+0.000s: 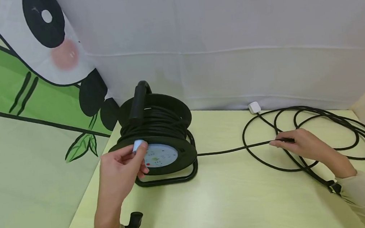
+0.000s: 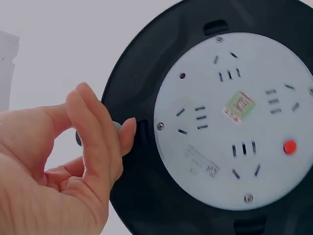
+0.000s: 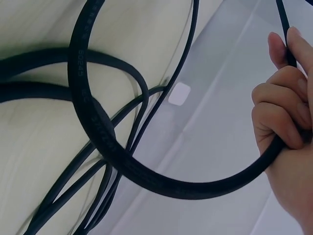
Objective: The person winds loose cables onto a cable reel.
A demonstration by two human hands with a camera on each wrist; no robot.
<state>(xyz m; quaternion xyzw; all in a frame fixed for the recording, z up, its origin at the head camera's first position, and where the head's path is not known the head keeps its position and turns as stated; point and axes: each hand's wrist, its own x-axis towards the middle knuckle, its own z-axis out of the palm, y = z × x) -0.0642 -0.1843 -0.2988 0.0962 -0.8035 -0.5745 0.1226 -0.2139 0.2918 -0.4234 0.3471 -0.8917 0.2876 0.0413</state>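
A black cable reel point(image 1: 187, 152) stands on the table with black cable wound on its drum. Its front carries a pale round socket panel point(image 2: 195, 147) with a red button. My left hand point(image 1: 117, 170) pinches the light blue knob point(image 1: 137, 144) at the reel's left front edge; in the left wrist view the fingers mostly hide that knob. To the right, my right hand point(image 1: 306, 146) grips the black cable point(image 1: 223, 152), which runs nearly straight from the reel. In the right wrist view, the cable passes through the curled fingers point(image 3: 279, 107) and loops below them.
Loose cable coils point(image 1: 349, 124) lie across the table's right side, under and around the right forearm. A white plug point(image 1: 254, 107) sits at the back edge by the pale curtain point(image 1: 230, 70). The reel's black handle point(image 1: 139, 103) rises above the drum.
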